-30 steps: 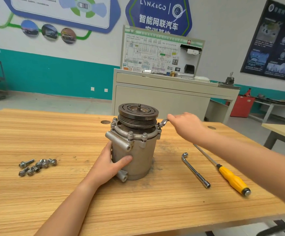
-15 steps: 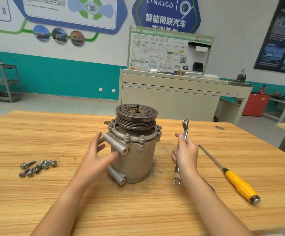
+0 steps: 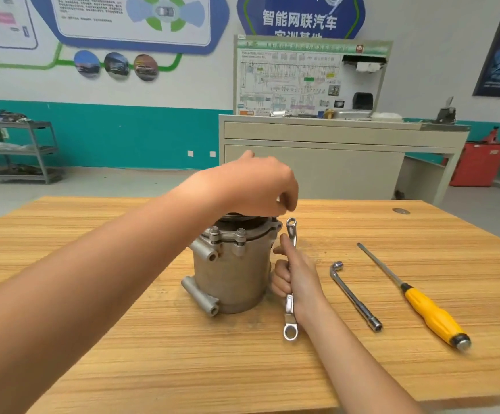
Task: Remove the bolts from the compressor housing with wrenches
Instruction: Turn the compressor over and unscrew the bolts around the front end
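while the right hand (image 3: 295, 273) grips the ring wrench (image 3: 290, 306) by its shank and parks it upright just beside the compressor housing (image 3: 231, 276) — off the bolts, ready for the next one — the left hand (image 3: 260, 186) reaches over its top, fingers curled down at the far-right rim, likely to finger-spin a loosened bolt, though i cannot tell whether they pinch anything. housing stands on end mid-table (image 3: 183, 369), two flange bolts (image 3: 240, 234) facing us seated; l-shaped socket wrench (image 3: 356, 297) and yellow-handled screwdriver (image 3: 431, 312) lie to the right, within reach.
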`<act>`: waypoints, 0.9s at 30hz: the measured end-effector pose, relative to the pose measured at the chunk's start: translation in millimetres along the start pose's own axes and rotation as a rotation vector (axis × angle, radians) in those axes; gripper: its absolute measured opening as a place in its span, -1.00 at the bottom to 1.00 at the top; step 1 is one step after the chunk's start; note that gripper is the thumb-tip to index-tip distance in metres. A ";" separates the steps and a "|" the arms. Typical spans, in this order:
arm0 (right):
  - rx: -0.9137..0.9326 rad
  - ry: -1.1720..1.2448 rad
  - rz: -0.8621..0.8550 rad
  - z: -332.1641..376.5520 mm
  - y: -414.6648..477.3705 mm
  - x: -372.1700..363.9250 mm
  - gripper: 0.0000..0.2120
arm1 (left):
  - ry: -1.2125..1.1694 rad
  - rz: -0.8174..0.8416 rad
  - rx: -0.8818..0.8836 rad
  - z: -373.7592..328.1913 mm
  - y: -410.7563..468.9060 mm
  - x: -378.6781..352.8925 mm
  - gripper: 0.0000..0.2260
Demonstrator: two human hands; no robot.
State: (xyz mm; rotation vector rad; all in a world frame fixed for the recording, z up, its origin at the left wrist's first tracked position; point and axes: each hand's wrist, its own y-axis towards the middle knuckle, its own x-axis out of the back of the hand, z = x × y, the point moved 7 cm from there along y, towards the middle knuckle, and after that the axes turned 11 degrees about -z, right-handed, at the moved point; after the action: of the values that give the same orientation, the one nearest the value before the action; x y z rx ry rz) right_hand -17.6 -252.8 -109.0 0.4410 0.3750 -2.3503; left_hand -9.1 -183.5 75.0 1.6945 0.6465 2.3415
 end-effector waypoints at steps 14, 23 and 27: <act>-0.005 -0.002 0.023 -0.8 -0.1 4.0 -0.75 | -0.160 -0.052 0.066 16.6 25.1 16.8 -0.83; 0.205 -0.019 -0.082 11.9 -8.6 11.6 -0.72 | -0.223 -0.352 0.528 118.8 -147.7 55.7 -0.82; 0.434 -0.019 -0.157 25.9 -20.6 13.5 -0.71 | -0.185 -0.259 1.036 178.5 -284.3 -5.5 -0.85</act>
State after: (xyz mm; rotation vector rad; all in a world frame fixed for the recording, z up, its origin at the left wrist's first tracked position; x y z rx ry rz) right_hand -46.6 -256.1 -88.3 0.6085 -0.1216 -2.5892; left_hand 129.7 110.0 -10.4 1.9150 2.1208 1.6860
